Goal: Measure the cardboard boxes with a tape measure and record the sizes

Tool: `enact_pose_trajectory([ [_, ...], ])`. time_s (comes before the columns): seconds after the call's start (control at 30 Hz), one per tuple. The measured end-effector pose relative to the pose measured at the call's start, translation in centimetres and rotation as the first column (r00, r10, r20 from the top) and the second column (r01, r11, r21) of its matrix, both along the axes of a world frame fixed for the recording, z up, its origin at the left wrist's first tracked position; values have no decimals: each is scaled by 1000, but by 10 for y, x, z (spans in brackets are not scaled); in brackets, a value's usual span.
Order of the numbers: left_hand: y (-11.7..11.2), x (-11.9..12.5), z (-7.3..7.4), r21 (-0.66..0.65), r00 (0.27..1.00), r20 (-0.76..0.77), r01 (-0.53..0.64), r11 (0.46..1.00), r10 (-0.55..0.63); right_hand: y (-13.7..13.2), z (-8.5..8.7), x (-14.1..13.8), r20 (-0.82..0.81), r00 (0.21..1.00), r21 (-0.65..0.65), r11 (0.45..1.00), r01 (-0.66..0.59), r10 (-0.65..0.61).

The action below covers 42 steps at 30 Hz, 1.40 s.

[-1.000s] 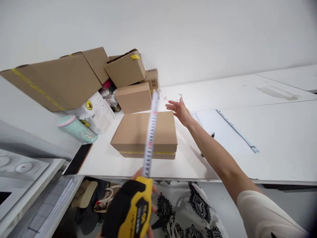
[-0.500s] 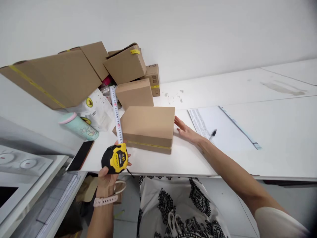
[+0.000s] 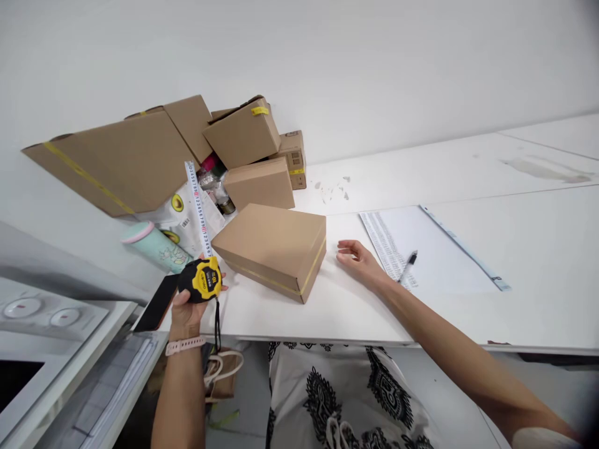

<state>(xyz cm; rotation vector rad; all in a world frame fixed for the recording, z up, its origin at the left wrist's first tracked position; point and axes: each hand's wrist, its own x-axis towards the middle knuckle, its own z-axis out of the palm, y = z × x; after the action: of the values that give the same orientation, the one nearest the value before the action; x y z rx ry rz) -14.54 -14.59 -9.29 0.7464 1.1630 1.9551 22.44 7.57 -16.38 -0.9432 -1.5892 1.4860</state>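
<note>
Now the left hand [image 3: 186, 310] is wrapped around the black-and-yellow tape measure [image 3: 202, 279] at the worktop's [image 3: 346, 315] front left, its extended blade [image 3: 199, 215] pointing up past the avocado-print carton [image 3: 180, 202]. Over to the right, the right hand [image 3: 359, 262] is loosely curled and holding nothing, just beside the closed cardboard box [image 3: 271, 243], which sits angled on the worktop between both hands, while a pen [image 3: 409, 265] lies on the printed sheet [image 3: 440, 249].

Left of centre, the tape measure [image 3: 201, 279] reads "10" — the brand perhaps "DELI" — and its blade [image 3: 200, 215] carries runs like 1 2 3 4; right of centre, the paper's [image 3: 435, 249] print is illegible.
</note>
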Motion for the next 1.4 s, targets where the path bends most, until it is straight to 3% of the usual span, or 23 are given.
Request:
enact_pose_trajectory([
  [0.1, 9, -11, -3, 21, 998, 53, 20, 1000, -21, -20, 7, -8, 26, 994, -37, 994, -104, 105],
  [0.2, 16, -10, -2, 52, 995, 89, 43, 998, -47, -37, 13, -21, -55, 973, 9, 975, -222, 222],
  [0.33, 19, 2, 8, 72, 993, 103, 44, 996, -51, -46, 28, -34, -215, 964, 67, 987, -148, 159],
  [0.43, 19, 12, 25, 93, 992, 110, 50, 994, -60, -43, 52, -33, -296, 948, 30, 993, -113, 116],
  [0.6, 24, 37, 68, 121, 988, 89, 118, 986, -129, -24, 99, -24, -320, 946, 35, 997, 63, -48],
  [0.77, 15, 86, 99, 184, 982, 59, 164, 969, -178, 3, 118, -33, -226, 963, 70, 984, 167, -147],
  [0.9, -9, 128, 96, 137, 935, 127, 315, 939, -332, 26, 119, -51, -245, 946, 301, 911, 281, -211],
  [0.97, -16, 143, 87, 101, 894, 161, 407, 908, -419, 42, 120, -62, -219, 956, 440, 854, 277, -197],
  [1.03, -18, 154, 80, 65, 859, 183, 475, 878, -478, 60, 121, -71, -170, 969, 499, 832, 242, -180],
  [1.23, -9, 167, 72, -5, 782, 229, 597, 802, -580, 107, 124, -90, -68, 983, 370, 911, 184, -171],
  [1.4, -2, 170, 77, -5, 782, 256, 589, 808, -568, 121, 124, -98, -72, 993, 301, 947, 113, -96],
])
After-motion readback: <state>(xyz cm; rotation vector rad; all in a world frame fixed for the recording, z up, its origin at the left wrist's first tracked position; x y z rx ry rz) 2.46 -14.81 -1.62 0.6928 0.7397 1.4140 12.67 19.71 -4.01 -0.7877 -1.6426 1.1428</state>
